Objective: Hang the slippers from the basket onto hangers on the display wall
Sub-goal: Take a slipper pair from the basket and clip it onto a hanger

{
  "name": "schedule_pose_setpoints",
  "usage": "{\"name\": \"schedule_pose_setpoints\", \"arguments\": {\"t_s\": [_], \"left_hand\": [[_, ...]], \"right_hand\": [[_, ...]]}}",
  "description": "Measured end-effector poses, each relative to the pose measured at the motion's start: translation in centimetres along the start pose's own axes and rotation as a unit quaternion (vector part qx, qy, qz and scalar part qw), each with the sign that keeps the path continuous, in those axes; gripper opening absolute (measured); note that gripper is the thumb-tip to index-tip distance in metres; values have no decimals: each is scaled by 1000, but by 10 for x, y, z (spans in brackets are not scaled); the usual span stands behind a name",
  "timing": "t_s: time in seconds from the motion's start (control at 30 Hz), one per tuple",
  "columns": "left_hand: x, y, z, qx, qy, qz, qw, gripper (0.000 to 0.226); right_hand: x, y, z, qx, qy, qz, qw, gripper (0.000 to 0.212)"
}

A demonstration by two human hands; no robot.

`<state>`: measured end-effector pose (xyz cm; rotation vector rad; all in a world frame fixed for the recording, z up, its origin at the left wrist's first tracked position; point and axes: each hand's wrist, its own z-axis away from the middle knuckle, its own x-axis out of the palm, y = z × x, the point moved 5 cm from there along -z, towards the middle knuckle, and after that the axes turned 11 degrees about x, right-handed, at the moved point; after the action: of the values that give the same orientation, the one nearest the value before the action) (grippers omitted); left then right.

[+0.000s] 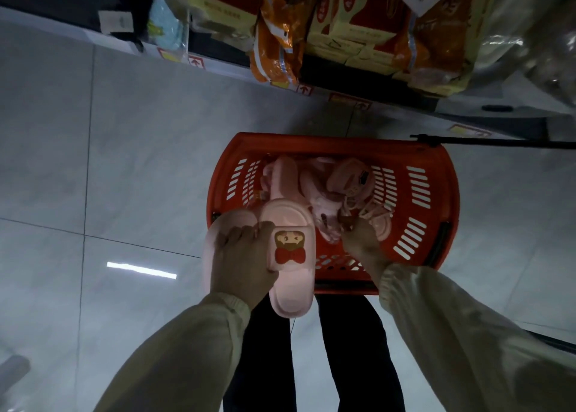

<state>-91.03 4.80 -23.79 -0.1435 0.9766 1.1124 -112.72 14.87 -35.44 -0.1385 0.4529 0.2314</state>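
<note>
A red plastic basket [433, 193] stands on the floor in front of my legs, with several pink slippers [293, 181] heaped inside. My left hand [240, 262] grips a pair of pink slippers [290, 290] over the basket's near left corner; the upper one bears a cartoon face with a red bow. My right hand [361, 240] reaches down into the basket, fingers curled on a pale plastic hanger [371, 213] lying among the slippers. The fingertips are partly hidden.
A low shelf [218, 65] runs along the top, stocked with orange and yellow-red packaged goods [352, 25]. A black rod [498, 142] juts in from the right above the basket. Grey floor tiles [124, 162] spread out to the left.
</note>
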Motion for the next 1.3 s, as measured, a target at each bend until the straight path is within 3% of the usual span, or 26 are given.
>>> {"name": "schedule_pose_setpoints", "arguments": {"t_s": [0.13, 0.3, 0.43, 0.57, 0.77, 0.9, 1.03, 1.3], "left_hand": [[-8, 4, 10, -9, 14, -16, 1000, 76], [-25, 16, 23, -33, 29, -1, 999, 76], [-44, 28, 39, -43, 27, 3, 999, 75], [-69, 37, 58, -54, 10, -4, 998, 73], [-153, 58, 103, -65, 7, -26, 998, 70], [-208, 77, 141, -86, -16, -30, 996, 72], [-250, 97, 183, -106, -1, -41, 994, 76], [-311, 134, 235, -123, 52, -28, 991, 87]], "right_hand": [[-20, 7, 34, 12, 67, -6, 998, 20], [-43, 22, 88, 34, 87, -123, 988, 41], [-64, 31, 121, 35, 80, -224, 971, 46], [-84, 27, 159, 33, 45, -292, 955, 34], [-140, 7, 239, 51, 16, -258, 965, 23], [-170, 2, 271, 35, 17, -207, 977, 47], [-209, -10, 305, 39, 12, -203, 978, 26], [-271, -36, 384, -39, -26, -227, 973, 34]]}}
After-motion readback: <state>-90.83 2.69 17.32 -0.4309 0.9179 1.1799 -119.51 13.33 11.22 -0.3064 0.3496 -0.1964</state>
